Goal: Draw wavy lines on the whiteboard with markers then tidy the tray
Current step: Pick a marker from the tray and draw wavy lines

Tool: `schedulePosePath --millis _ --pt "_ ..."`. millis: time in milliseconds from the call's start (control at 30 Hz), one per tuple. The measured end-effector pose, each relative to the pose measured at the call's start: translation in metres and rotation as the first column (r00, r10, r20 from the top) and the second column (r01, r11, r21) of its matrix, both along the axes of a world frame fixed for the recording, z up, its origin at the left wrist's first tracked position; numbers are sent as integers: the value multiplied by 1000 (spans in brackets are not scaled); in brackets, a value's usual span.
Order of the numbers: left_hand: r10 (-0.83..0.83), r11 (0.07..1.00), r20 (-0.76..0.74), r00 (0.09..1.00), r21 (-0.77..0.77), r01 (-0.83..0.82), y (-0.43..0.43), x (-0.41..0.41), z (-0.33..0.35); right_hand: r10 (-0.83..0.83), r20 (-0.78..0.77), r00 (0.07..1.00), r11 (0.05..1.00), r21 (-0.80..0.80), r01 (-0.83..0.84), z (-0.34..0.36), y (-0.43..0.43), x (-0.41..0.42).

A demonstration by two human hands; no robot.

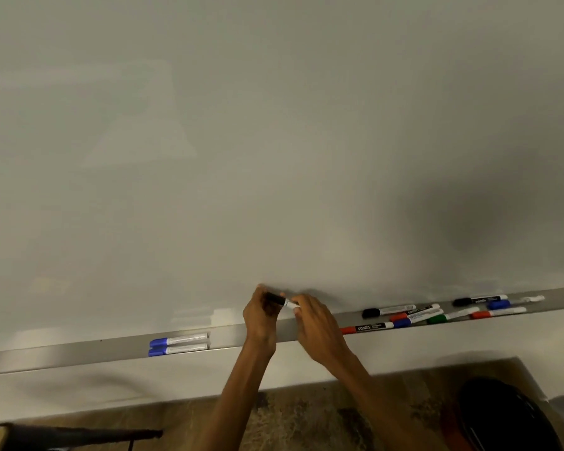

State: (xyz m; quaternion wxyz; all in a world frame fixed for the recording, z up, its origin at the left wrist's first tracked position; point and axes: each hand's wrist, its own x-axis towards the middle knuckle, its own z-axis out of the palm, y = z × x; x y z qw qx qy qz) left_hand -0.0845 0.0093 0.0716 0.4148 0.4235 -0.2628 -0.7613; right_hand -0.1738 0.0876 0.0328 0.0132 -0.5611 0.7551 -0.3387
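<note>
The whiteboard (274,125) is unmarked, and the long grey tray (79,356) runs along its lower edge, rising a little toward the right. At the left of the tray a pair of blue-capped markers (179,339) lies side by side, touching, caps to the left and parallel to the ledge.

Both bare forearms reach up from below toward the middle of the tray and meet just above it, close to the board. The left hand (260,320) has its back to me and its fingers curled tight around the dark cap end of a black marker (279,300). The right hand (318,323) comes in from the right at a slant and pinches the white barrel between thumb and fingertips (how far the cap is seated I cannot tell). The marker's long axis runs nearly level, along the tray, with the cap to the left and the barrel dipping slightly to the right.

Further right, scattered markers (417,315) with black, red, blue and green caps lie on the tray at mixed angles, some overlapping.
</note>
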Motion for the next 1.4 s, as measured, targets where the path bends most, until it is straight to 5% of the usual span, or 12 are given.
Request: schedulePosePath --millis 100,300,533,700,900,1000,1167,1400 --pt "133 977 -291 948 201 -75 -9 -4 42 -3 -122 993 995 -95 -9 24 -6 14" --pt "117 981 -271 956 181 -68 -13 -1 88 -32 -224 974 990 -140 1 57 -13 10" --pt "120 993 -240 963 15 -120 -11 2 139 -11 -149 989 996 -92 -2 99 -8 4" --pt "170 914 -288 942 -312 -260 -40 43 231 -165 80 983 984 -51 170 138 21 -18" --pt "140 584 -205 969 -773 -248 -25 39 323 -34 340 940 897 -404 179 279 25 -11" --pt "252 305 -203 946 -911 -277 -29 32 362 115 349 930 806 -580 118 335 25 -7" --pt "431 -152 -311 847 -950 -272 -48 28 418 167 81 983 660 -749 -51 391 11 -3" --pt "584 -423 -191 789 -901 95 -83 12 441 225 115 968 726 -682 -88 395 -5 11"
